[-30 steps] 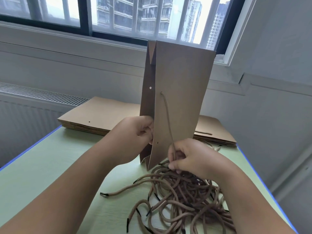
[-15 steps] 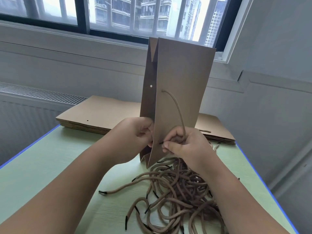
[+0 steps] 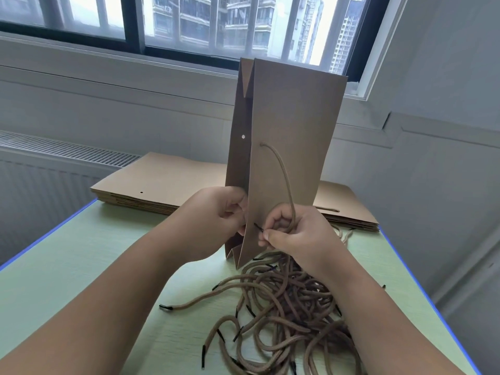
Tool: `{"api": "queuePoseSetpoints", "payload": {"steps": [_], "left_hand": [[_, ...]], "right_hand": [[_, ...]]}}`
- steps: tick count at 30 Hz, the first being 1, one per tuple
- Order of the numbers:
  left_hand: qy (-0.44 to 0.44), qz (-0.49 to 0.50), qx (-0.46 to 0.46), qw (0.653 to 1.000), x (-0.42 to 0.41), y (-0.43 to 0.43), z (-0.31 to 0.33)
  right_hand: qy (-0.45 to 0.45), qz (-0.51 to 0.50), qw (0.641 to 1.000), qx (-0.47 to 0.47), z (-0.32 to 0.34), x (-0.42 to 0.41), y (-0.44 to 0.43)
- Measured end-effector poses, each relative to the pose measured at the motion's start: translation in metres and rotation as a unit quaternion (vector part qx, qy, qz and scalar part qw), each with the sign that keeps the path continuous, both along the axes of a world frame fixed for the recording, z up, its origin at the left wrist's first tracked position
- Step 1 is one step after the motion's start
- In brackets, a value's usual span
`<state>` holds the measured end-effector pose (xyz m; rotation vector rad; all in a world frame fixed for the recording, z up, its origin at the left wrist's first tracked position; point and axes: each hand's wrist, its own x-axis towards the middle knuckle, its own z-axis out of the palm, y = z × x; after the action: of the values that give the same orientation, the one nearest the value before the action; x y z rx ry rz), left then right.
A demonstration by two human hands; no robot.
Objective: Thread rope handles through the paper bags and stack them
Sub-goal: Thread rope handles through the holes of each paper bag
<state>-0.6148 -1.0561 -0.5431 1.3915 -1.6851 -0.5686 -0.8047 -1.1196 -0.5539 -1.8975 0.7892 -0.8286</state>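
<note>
One paper bag point(image 3: 292, 117) upright on worktop point(image 3: 81, 266), left hand point(image 3: 216, 212) fingers gripping its edge. Right hand point(image 3: 295, 231) fingers pinch the black tip of one rope point(image 3: 284, 174) against the bag. One tangled rope pile point(image 3: 284, 301), count unclear.

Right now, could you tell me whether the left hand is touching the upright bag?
Touching. The head view shows the left hand gripping the upright bag at its left panel, fingers curled against the paper.

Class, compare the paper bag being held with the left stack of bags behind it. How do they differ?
The held bag is upright; the left stack lies flat. The held bag has a rope coming from one hole; the left stack's top bag shows a bare hole. Both are folded brown paper.
</note>
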Motion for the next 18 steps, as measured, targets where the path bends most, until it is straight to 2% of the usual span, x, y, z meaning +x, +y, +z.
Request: {"api": "queuePoseSetpoints", "payload": {"steps": [18], "left_hand": [[0.02,-0.014,0.005,1.0,-0.0004,-0.0035,-0.0039]], "right_hand": [[0.006,-0.04,0.999,-0.012,-0.0063,0.0067,-0.0007]]}}
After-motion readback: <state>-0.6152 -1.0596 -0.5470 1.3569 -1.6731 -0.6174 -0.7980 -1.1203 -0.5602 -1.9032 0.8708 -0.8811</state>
